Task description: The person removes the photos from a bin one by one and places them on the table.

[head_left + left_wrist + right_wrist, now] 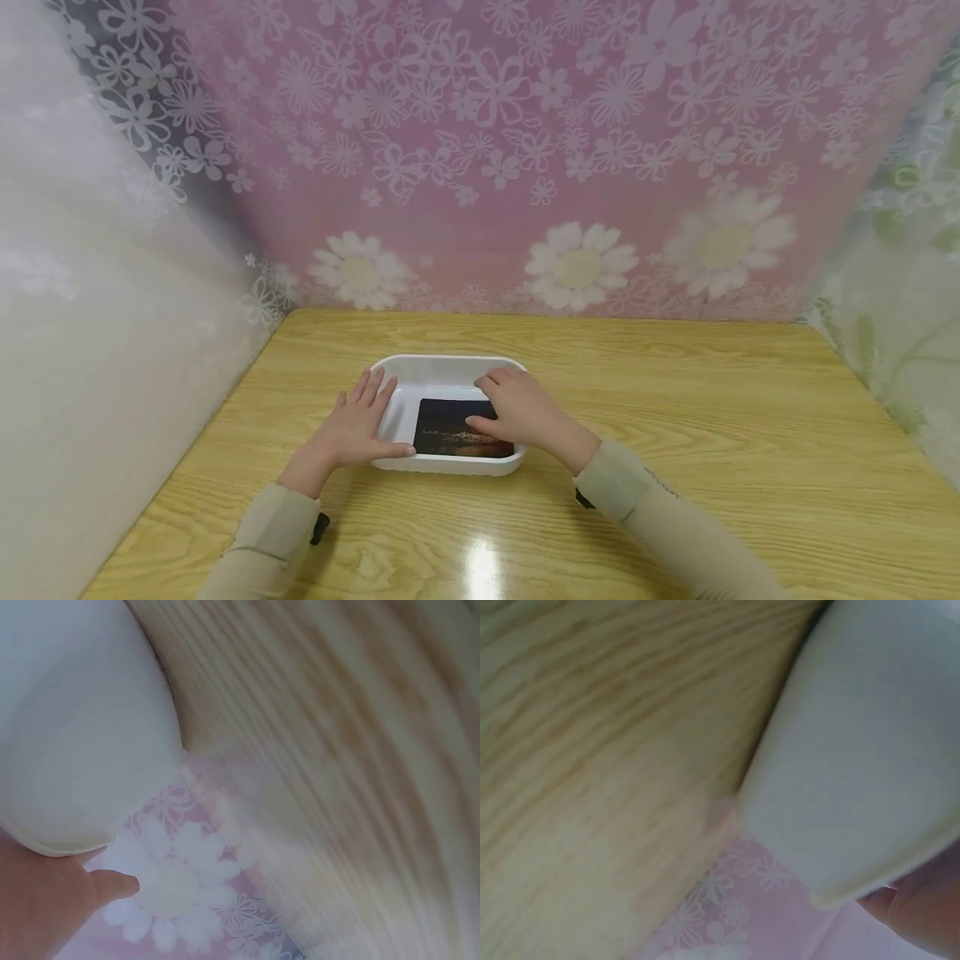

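A white, round-cornered plastic tray (461,468) sits on the table. Inside it lies a flat, dark picture card (442,425) printed with what looks like a lit night scene. My left hand (356,429) spreads across the tray's left end, fingers over the side and thumb along the front rim by the card's corner. From the right side my right hand (521,408) reaches over the rim, its thumb overlapping the card and its bent fingers farther back inside. Part of the card is hidden beneath it. In both wrist views the tray's outer wall (82,727) (862,750) fills much of the picture.
The wood-grain table (675,400) extends around the tray. A pink flowered sheet (487,167) hangs along the back edge, with pale sheets (112,275) at both sides. A black piece (320,528) shows at the left sleeve, another (584,498) at the right.
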Available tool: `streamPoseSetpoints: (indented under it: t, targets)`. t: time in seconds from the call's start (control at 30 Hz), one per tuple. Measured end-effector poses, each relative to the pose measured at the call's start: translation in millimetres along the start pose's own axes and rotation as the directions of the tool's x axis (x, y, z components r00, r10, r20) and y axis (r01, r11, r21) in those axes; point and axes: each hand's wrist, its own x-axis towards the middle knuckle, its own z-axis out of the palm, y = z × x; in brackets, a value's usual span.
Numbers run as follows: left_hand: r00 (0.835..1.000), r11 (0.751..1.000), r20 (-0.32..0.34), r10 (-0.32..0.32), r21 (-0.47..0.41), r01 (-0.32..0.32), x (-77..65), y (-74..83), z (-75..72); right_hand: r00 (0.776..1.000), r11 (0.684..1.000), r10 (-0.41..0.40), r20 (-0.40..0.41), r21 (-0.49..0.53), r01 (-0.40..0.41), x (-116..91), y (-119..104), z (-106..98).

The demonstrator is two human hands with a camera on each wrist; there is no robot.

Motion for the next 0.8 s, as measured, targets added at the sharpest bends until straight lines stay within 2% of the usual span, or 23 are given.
streamPoseSetpoints:
  t: [0.3, 0.53, 0.67, 0.8]
  targets:
    - [1.000, 1.000, -0.010, 0.013, -0.001, -0.013, 0.5, 0.4, -1.4, 0.987, 0.997, 0.002, 0.162, -0.071, 0.009, 14, -6, 20]
    - [1.000, 1.000, -0.008, 0.015, 0.002, -0.015, 0.4, 0.0, -1.8, 0.959, 0.990, 0.043, 0.281, -0.138, -0.005, 16, -11, 21]
    - [1.000, 1.000, -0.003, 0.016, 0.003, -0.016, 0.0, -0.1, -1.7, 0.935, 0.982, 0.079, 0.346, -0.186, -0.014, 16, -12, 21]
    - [1.000, 1.000, -0.004, 0.016, 0.008, -0.016, -0.3, -0.2, -1.5, 0.920, 0.983, 0.093, 0.382, -0.182, -0.024, 16, -14, 18]
